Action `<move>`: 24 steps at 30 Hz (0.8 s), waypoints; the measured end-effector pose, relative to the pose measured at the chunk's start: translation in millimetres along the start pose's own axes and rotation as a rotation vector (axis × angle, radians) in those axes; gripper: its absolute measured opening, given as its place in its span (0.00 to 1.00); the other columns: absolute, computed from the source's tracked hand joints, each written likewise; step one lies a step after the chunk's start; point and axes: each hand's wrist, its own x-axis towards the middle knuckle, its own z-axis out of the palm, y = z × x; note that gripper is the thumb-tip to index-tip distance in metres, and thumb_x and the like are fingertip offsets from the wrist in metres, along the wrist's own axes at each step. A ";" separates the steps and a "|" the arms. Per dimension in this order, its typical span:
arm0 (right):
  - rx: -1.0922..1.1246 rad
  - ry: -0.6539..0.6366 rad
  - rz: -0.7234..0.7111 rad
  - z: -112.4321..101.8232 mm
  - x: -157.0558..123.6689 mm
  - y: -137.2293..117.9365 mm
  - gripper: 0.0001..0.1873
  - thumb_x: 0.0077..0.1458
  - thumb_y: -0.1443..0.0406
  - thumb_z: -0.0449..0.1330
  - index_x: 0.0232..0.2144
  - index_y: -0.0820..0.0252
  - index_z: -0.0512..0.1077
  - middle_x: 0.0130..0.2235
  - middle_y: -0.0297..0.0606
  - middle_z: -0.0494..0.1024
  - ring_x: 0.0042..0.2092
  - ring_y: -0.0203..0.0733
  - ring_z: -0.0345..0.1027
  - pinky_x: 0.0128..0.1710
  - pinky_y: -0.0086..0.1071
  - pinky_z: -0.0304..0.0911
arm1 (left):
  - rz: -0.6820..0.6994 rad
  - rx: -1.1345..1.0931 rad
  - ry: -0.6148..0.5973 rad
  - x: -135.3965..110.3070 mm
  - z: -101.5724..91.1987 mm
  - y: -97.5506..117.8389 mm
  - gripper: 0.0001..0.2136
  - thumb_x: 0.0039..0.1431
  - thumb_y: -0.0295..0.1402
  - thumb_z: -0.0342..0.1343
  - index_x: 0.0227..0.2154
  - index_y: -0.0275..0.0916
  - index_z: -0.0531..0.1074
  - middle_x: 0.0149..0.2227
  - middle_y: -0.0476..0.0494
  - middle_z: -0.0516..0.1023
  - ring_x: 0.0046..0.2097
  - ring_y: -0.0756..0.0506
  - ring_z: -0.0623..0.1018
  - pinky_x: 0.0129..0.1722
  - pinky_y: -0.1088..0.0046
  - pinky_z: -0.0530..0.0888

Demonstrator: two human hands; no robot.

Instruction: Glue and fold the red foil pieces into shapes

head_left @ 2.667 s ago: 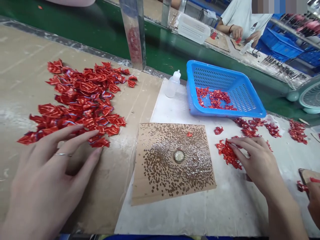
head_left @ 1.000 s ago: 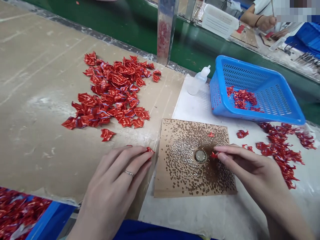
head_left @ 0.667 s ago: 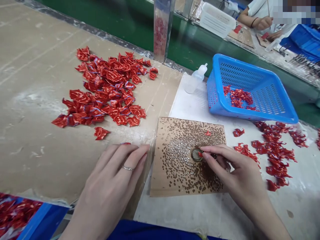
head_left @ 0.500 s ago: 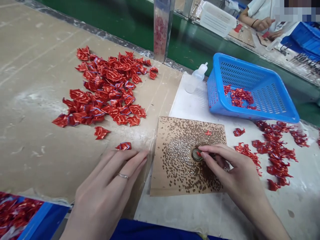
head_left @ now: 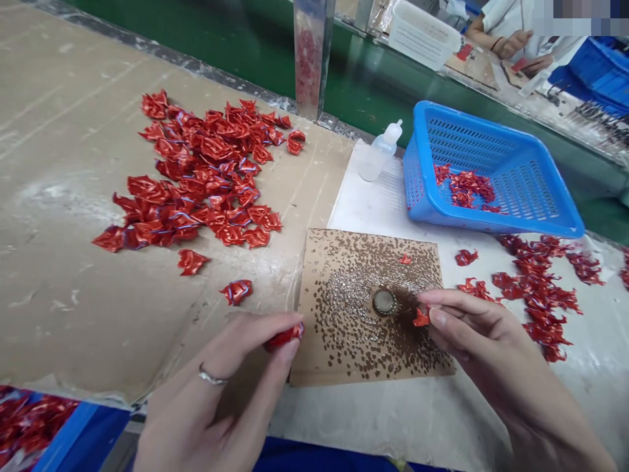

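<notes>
Two hands are working, yes? What does each grip hold?

The left hand (head_left: pixel 219 387) is clenched on a crumpled red foil piece (head_left: pixel 284 337). The right hand (head_left: pixel 479 347) pinches a small red foil piece (head_left: pixel 421 318) above the brown-dotted cardboard sheet (head_left: pixel 344 341), near its round metal disc (head_left: pixel 384 302).

And the other pieces?

Many lie in a loose pile (head_left: pixel 196 170) on the worktop (head_left: pixel 59 131), and some lie in the blue plastic basket (head_left: pixel 491 221).

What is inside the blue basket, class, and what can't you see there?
A heap of crumpled shiny red pieces lies in the blue plastic basket; the floor under them is covered.
</notes>
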 end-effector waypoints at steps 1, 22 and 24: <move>0.027 -0.007 0.031 -1.0 -1.2 1.3 0.22 0.43 0.40 0.84 0.35 0.41 0.92 0.26 0.37 0.80 0.27 0.33 0.63 0.26 0.25 0.56 | -0.019 -0.031 -0.010 -2.0 3.3 3.1 0.11 0.67 0.39 0.71 0.50 0.50 0.86 0.45 0.52 0.91 0.42 0.48 0.90 0.52 0.76 0.88; 0.142 0.120 -0.063 -16.4 -12.1 16.1 0.18 0.47 0.46 0.85 0.32 0.48 0.90 0.21 0.30 0.67 0.24 0.32 0.52 0.22 0.24 0.54 | -0.302 -0.494 -0.179 -15.1 31.5 36.8 0.07 0.76 0.36 0.63 0.48 0.53 0.86 0.40 0.50 0.91 0.39 0.47 0.91 0.43 0.80 0.88; 0.147 0.119 -0.061 -16.0 -13.7 18.0 0.18 0.48 0.46 0.84 0.32 0.48 0.89 0.22 0.31 0.70 0.24 0.32 0.54 0.22 0.24 0.56 | -0.184 -0.491 -0.177 -10.4 33.2 41.6 0.10 0.77 0.33 0.59 0.46 0.53 0.86 0.39 0.49 0.88 0.40 0.48 0.90 0.42 0.80 0.88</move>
